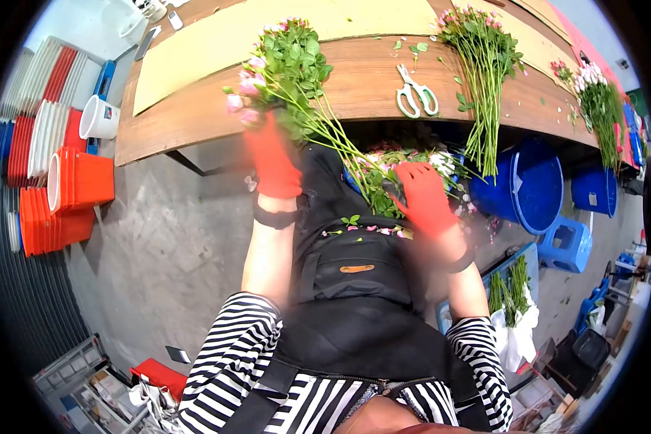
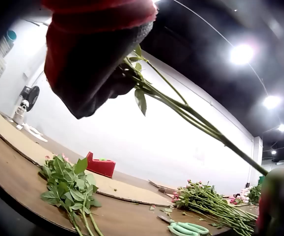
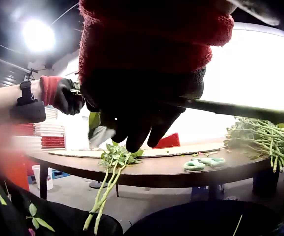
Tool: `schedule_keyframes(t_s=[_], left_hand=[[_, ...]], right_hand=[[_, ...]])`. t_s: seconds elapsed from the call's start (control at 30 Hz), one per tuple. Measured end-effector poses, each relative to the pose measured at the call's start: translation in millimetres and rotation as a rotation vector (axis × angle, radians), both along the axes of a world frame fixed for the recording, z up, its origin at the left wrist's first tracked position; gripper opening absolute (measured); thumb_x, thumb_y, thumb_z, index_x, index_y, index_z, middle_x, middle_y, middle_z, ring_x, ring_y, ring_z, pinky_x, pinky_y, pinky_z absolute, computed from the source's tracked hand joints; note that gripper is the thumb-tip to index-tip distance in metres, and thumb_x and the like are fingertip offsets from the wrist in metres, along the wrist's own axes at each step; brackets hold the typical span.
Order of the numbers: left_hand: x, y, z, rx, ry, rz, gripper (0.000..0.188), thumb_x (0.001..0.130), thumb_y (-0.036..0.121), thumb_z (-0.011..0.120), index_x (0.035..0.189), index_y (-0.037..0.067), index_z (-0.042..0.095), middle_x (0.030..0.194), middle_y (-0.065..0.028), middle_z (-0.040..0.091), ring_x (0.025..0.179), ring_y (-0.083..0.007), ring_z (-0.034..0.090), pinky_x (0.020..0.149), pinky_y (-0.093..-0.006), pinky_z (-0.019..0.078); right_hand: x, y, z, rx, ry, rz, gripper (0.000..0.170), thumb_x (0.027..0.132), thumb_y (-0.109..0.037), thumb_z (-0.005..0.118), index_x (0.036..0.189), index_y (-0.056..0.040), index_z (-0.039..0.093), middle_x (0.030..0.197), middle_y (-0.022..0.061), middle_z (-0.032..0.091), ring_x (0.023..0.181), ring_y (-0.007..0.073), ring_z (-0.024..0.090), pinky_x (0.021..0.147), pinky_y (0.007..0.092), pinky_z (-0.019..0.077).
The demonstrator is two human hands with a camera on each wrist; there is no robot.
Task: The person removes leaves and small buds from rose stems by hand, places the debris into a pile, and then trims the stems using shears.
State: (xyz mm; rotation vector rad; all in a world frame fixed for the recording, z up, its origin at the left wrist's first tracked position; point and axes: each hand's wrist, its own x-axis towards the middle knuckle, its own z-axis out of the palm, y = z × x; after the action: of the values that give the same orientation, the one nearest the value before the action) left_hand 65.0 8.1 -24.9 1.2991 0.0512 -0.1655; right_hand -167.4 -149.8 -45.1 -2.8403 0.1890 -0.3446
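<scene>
My left hand, in a red glove with a dark palm, grips pink roses just below their blooms. Their green stems slant across to my right hand. Gloved the same way, that hand curls round the lower stems, and a thick stem end sticks out past it in the right wrist view. The right palm is mostly hidden in shadow. Beneath the held roses, a leafy bunch of roses lies at the table edge, its stems hanging over. Fallen leaves and petals lie on my black apron.
Green-handled scissors lie on the wooden table, left of a large rose bunch. Another bunch is farther right. Blue buckets and a blue stool stand at the right. Orange crates are stacked left.
</scene>
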Motion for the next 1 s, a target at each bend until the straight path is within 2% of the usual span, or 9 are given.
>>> schedule_keyframes(t_s=[0.13, 0.3, 0.43, 0.53, 0.67, 0.8, 0.9, 0.97, 1.0], left_hand=[[40, 9, -8, -0.166, -0.268, 0.129, 0.031, 0.097, 0.021, 0.059, 0.120, 0.000, 0.059, 0.106, -0.0066, 0.067, 0.092, -0.0188, 0.067, 0.078, -0.0313, 0.0553], [67, 36, -24, 0.690, -0.818, 0.063, 0.031, 0.097, 0.022, 0.058, 0.116, -0.001, 0.062, 0.104, -0.0056, 0.069, 0.087, -0.0157, 0.066, 0.074, -0.0274, 0.0515], [46, 14, -19, 0.328, -0.449, -0.076, 0.029, 0.092, 0.019, 0.061, 0.115, 0.000, 0.062, 0.102, -0.0060, 0.070, 0.088, -0.0175, 0.065, 0.077, -0.0296, 0.0510], [33, 1, -29, 0.176, -0.301, -0.136, 0.037, 0.082, 0.019, 0.071, 0.114, 0.004, 0.062, 0.102, -0.0085, 0.070, 0.090, -0.0235, 0.066, 0.082, -0.0341, 0.0510], [27, 11, -30, 0.389, -0.436, -0.122, 0.049, 0.072, 0.022, 0.078, 0.115, 0.005, 0.062, 0.101, -0.0103, 0.070, 0.090, -0.0293, 0.065, 0.084, -0.0374, 0.0505], [17, -2, -17, 0.017, -0.196, -0.032, 0.032, 0.085, 0.018, 0.071, 0.113, 0.004, 0.063, 0.098, -0.0061, 0.068, 0.088, -0.0207, 0.065, 0.077, -0.0323, 0.0508], [11, -5, -5, -0.225, -0.179, 0.010, 0.022, 0.096, 0.016, 0.059, 0.114, 0.003, 0.062, 0.101, -0.0040, 0.066, 0.085, -0.0145, 0.064, 0.069, -0.0282, 0.0521], [21, 11, 16, -0.029, -0.309, 0.017, 0.026, 0.098, 0.021, 0.056, 0.115, 0.003, 0.062, 0.104, -0.0050, 0.066, 0.087, -0.0142, 0.064, 0.070, -0.0283, 0.0523], [16, 17, 41, 0.006, -0.362, -0.026, 0.028, 0.099, 0.024, 0.055, 0.116, 0.003, 0.061, 0.106, -0.0056, 0.066, 0.088, -0.0139, 0.064, 0.072, -0.0284, 0.0522]], right_hand=[[-19, -15, -21, -0.008, 0.067, -0.053, 0.054, 0.071, -0.023, 0.078, 0.116, -0.0041, 0.056, 0.109, 0.0148, 0.061, 0.105, 0.0330, 0.058, 0.096, 0.0437, 0.0420], [-43, -20, -26, -0.023, 0.030, -0.169, 0.069, 0.069, -0.027, 0.081, 0.128, -0.0055, 0.053, 0.119, 0.0155, 0.059, 0.111, 0.0350, 0.055, 0.100, 0.0435, 0.0389], [-6, 14, 3, 0.137, -0.217, -0.245, 0.082, 0.065, -0.028, 0.084, 0.137, -0.0104, 0.050, 0.124, 0.0140, 0.057, 0.113, 0.0340, 0.054, 0.098, 0.0438, 0.0409], [30, 34, 11, 0.227, -0.389, -0.182, 0.065, 0.069, -0.026, 0.082, 0.127, -0.0111, 0.058, 0.120, 0.0123, 0.060, 0.109, 0.0333, 0.056, 0.095, 0.0444, 0.0429], [44, 36, -5, 0.321, -0.496, -0.231, 0.028, 0.080, -0.013, 0.072, 0.106, -0.0068, 0.063, 0.106, 0.0102, 0.065, 0.100, 0.0317, 0.060, 0.089, 0.0445, 0.0454], [31, 34, -41, 1.099, -0.464, -0.506, 0.027, 0.092, -0.013, 0.060, 0.115, 0.0003, 0.061, 0.105, 0.0151, 0.066, 0.100, 0.0309, 0.061, 0.089, 0.0392, 0.0462], [8, 26, -51, 0.659, -0.430, -0.714, 0.031, 0.094, -0.016, 0.057, 0.118, 0.0041, 0.059, 0.106, 0.0149, 0.067, 0.100, 0.0258, 0.062, 0.089, 0.0364, 0.0466], [-28, -12, -60, 0.939, -0.529, -0.995, 0.034, 0.094, -0.017, 0.059, 0.120, 0.0046, 0.058, 0.111, 0.0157, 0.065, 0.104, 0.0246, 0.060, 0.092, 0.0387, 0.0450], [-55, -37, -74, 1.008, -0.447, -0.955, 0.035, 0.092, -0.017, 0.061, 0.120, 0.0032, 0.058, 0.116, 0.0161, 0.062, 0.109, 0.0260, 0.058, 0.094, 0.0394, 0.0436]])
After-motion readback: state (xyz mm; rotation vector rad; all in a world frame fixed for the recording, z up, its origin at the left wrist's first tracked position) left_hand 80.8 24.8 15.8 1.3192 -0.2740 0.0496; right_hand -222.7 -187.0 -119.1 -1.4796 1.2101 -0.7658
